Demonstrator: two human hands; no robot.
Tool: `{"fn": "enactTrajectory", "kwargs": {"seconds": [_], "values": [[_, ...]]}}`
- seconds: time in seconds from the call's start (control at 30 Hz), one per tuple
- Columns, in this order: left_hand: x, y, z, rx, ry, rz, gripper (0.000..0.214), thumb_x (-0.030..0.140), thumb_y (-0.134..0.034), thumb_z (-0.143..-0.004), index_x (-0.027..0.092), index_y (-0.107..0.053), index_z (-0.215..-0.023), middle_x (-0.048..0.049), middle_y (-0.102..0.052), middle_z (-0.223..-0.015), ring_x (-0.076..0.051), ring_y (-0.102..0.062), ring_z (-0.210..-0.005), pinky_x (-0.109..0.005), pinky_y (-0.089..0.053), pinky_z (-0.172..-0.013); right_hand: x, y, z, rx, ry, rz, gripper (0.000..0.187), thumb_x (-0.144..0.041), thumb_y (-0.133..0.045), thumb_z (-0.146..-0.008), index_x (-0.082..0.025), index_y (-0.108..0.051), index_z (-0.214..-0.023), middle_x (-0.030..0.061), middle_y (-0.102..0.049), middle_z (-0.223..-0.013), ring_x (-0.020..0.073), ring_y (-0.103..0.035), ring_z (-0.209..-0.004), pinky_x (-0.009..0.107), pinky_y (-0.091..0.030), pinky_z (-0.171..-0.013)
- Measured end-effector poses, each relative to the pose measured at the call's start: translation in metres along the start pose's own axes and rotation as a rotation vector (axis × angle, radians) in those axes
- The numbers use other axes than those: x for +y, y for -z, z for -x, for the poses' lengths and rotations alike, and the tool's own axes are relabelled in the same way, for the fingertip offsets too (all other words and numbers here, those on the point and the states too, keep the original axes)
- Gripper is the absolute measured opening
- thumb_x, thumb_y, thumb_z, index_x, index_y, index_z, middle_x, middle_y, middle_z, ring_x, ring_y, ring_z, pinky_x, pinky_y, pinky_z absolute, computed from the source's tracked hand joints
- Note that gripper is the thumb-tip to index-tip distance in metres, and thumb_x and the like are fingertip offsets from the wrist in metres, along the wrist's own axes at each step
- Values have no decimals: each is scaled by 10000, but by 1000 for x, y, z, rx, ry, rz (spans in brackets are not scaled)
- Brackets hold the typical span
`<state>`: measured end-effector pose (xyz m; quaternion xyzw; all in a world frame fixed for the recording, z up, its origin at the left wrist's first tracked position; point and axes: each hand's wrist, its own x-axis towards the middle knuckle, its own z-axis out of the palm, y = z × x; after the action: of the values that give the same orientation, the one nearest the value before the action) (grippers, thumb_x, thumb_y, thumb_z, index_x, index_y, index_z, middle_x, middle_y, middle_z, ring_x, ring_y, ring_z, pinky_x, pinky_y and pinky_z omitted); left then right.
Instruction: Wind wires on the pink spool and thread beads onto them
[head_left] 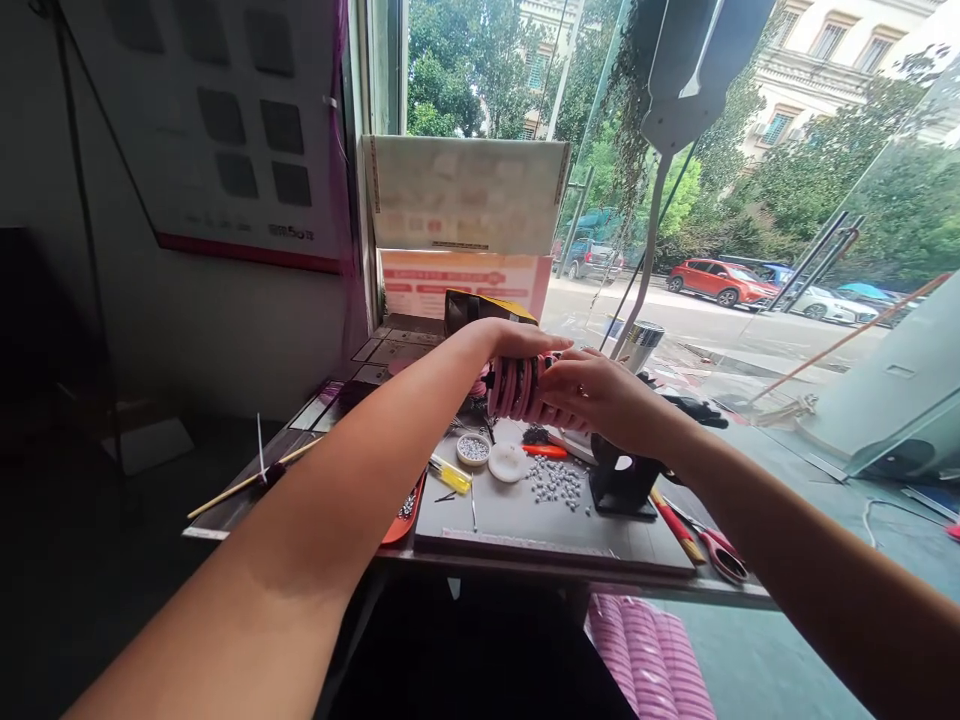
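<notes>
A row of pink rings (517, 388) hangs in front of me above the table, with dark pieces between some of them. My left hand (521, 340) reaches over the top of the row, bent at the wrist and closed on it; its fingertips are mostly hidden. From the right, my right hand (592, 390) curls its fingers over the other end of the rings, close to the left fingertips. Below the right wrist stands a black stand (624, 490). Whether it bears the rings is hidden by my hand.
Many small grey beads (556, 482) lie loose on the grey board (517, 530). Around them are a bead-filled dish (473, 449), a white round lid (508, 462), a yellow-handled tool (451, 474), an orange-handled tool (545, 451), scissors (724, 555) and an orange tray (397, 528).
</notes>
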<state>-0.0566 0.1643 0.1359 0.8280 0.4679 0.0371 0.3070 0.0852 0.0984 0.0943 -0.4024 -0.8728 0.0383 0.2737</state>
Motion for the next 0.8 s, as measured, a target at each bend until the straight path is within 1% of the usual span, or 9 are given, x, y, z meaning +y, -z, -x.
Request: {"fn": "enactTrajectory", "kwargs": {"seconds": [0.1,0.23,0.37,0.43,0.53,0.63,0.7,0.8], "values": [[2,-1,1,10,4,-16,539,460,-323,-892,112,-467,-1277,-95,-484,-1349,-214,-519,-1134,-294,-371,-982,0,0,0,16,51,28,150,-173,-526,-806,-159,-649,-721,61,-590,-850,179,-493,-819,339,-403,-762],[2,-1,0,20,1,-38,518,465,-340,-880,111,-517,-1215,-98,-512,-1321,-213,-493,-1164,-316,-320,-1032,-2,-1,1,26,102,50,197,-180,-497,-822,-166,-638,-686,61,-592,-824,183,-493,-829,337,-402,-770],[2,-1,0,18,-2,-55,489,459,-324,-884,131,-547,-1169,-82,-558,-1273,-205,-522,-1117,-312,-366,-991,-3,-1,2,41,111,68,197,-187,-499,-815,-165,-641,-680,65,-598,-826,189,-499,-844,327,-405,-756],[2,-1,0,11,10,-42,491,454,-320,-886,123,-559,-1160,-87,-585,-1236,-220,-536,-1095,-309,-397,-955,-3,-3,3,58,102,86,178,-183,-519,-799,-167,-643,-673,63,-599,-817,191,-500,-829,326,-404,-739],[2,-2,0,2,32,-10,535,478,-328,-881,114,-520,-1223,-98,-584,-1231,-243,-555,-1067,-317,-427,-912,-4,-6,2,113,49,111,118,-145,-571,-746,-176,-640,-655,41,-591,-766,187,-495,-797,321,-394,-727],[1,-2,-3,16,23,4,560,498,-357,-870,116,-482,-1261,-97,-560,-1261,-235,-560,-1062,-309,-432,-901,-4,-9,1,154,-8,136,90,-137,-596,-709,-178,-615,-632,30,-582,-734,191,-487,-786,321,-383,-710],[0,-2,-4,19,20,10,565,513,-369,-858,118,-501,-1239,-97,-543,-1283,-236,-559,-1063,-302,-432,-899,-6,-11,2,178,-23,162,92,-159,-594,-715,-180,-594,-626,32,-583,-737,199,-484,-787,330,-382,-708],[-1,-1,-3,54,11,-40,570,541,-372,-842,138,-524,-1216,-92,-501,-1330,-253,-529,-1109,-317,-411,-925,-11,-17,16,282,16,180,141,-212,-553,-782,-188,-581,-646,40,-594,-765,203,-495,-801,349,-390,-752]]}}
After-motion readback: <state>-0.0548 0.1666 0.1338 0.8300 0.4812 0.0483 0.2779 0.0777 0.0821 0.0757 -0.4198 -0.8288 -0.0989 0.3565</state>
